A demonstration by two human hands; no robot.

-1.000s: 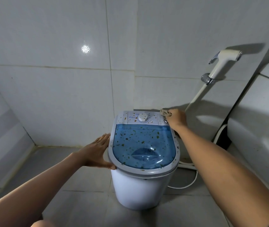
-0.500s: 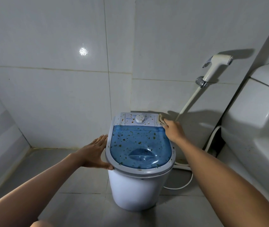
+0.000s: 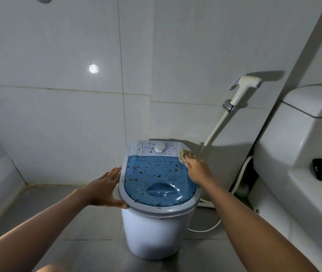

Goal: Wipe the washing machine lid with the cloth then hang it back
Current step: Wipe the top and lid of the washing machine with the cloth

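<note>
The right hand (image 3: 197, 170) is gripping a small beige cloth (image 3: 184, 155), fingers curled round it, and the cloth is poking out beyond the fingertips onto the far right corner of the washing machine lid (image 3: 157, 181), where blue window meets control panel (image 3: 159, 148). The left hand (image 3: 102, 188) is lying flat against the lid's left rim, fingers straight and together, thumb pressing under the near edge. Brown specks are dotting the lid.

The grey tiled floor (image 3: 73, 216) carried a small white washing machine (image 3: 154, 234), which stood near the far wall, close to the corner where the two tiled walls met. A white hose (image 3: 205, 229) lay curled on the floor just right of the machine. At the floor's right edge stood a white toilet (image 3: 293, 173).
</note>
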